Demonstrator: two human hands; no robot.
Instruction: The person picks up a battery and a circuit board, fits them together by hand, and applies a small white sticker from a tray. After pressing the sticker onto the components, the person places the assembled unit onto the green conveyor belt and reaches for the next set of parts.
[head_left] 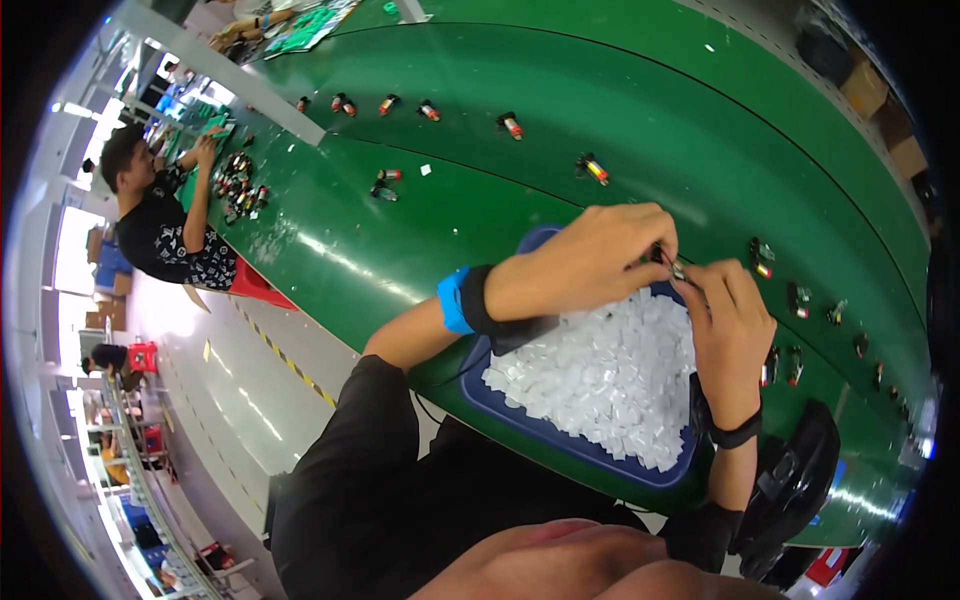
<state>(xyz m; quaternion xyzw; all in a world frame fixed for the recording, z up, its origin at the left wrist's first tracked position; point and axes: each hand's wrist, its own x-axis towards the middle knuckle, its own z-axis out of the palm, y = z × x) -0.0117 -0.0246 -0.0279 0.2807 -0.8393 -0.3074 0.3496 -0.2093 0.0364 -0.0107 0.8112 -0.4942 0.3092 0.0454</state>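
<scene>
A small, partly hidden component [679,271] is pinched in the fingertips of both the left hand [598,250] and the right hand [735,322] above a blue tray [525,421] heaped with white pieces [610,385] on a green workbench [440,225].

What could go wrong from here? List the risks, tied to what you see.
The small part pinched between the left hand and right hand could slip into the white pieces.
The blue tray sits near the green table's edge by the person's lap, so a knock might spill pieces.
The right hand might nudge the small assemblies beside it.
</scene>
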